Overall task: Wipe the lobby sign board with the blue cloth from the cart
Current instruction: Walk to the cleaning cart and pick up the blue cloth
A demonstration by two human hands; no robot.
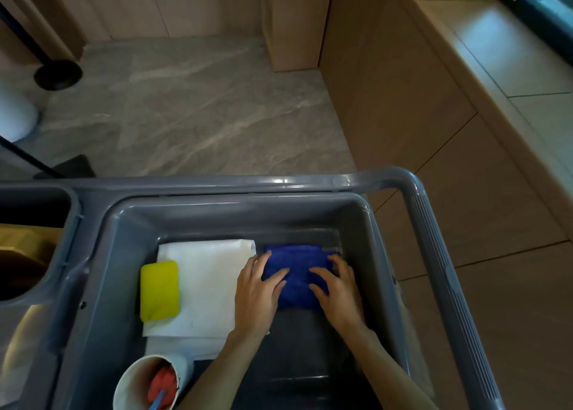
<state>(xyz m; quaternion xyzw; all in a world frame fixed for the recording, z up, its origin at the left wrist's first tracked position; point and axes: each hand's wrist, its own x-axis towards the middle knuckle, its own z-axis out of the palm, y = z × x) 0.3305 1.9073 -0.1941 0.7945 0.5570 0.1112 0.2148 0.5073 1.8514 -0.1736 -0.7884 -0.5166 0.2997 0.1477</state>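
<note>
Partly hidden blue cloth (pixel 296 265), left hand (pixel 257 292), right hand (pixel 338 292) resting atop

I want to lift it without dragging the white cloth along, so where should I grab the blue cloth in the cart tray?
Pinch the blue cloth at its left and right edges, from above, where the left hand and right hand already rest. It lies folded flat beside the white cloth, so a lift straight up probably clears it.
</note>
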